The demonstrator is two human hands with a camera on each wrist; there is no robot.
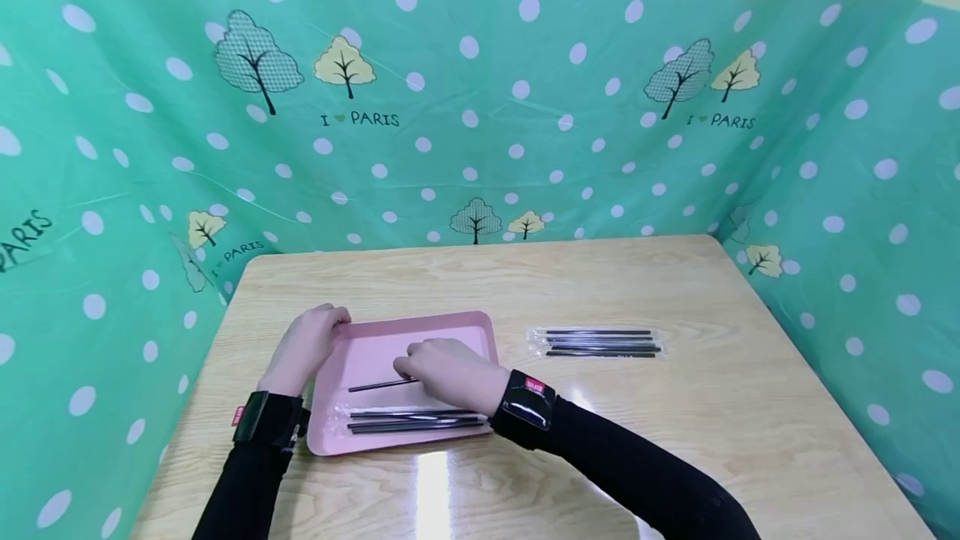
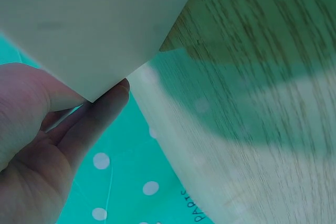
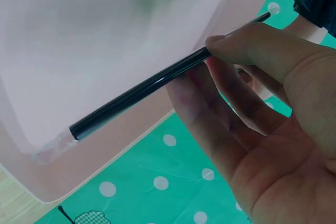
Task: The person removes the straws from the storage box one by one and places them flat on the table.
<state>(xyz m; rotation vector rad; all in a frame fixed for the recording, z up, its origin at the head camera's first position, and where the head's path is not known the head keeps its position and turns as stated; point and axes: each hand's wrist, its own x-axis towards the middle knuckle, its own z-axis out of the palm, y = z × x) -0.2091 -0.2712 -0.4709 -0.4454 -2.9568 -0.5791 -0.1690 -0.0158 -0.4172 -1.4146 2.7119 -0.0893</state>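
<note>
A pink tray [image 1: 375, 350] lies on the left part of the table. My left hand [image 1: 306, 347] holds its far left corner; the left wrist view shows the thumb and a finger pinching the tray edge [image 2: 89, 40]. Over the middle of the tray, my right hand [image 1: 450, 372] pinches a black straw [image 3: 142, 90] between thumb and fingers. Clear wrapping sticks out past the straw's ends. Several more wrapped black straws [image 1: 408, 422] lie side by side along the near side of the tray, some of their right ends close to the right wrist.
To the right of the tray, another group of wrapped black straws [image 1: 600, 344] lies on the wooden table [image 1: 675, 432]. A green dotted cloth [image 1: 495, 140] hangs behind the table and along both sides.
</note>
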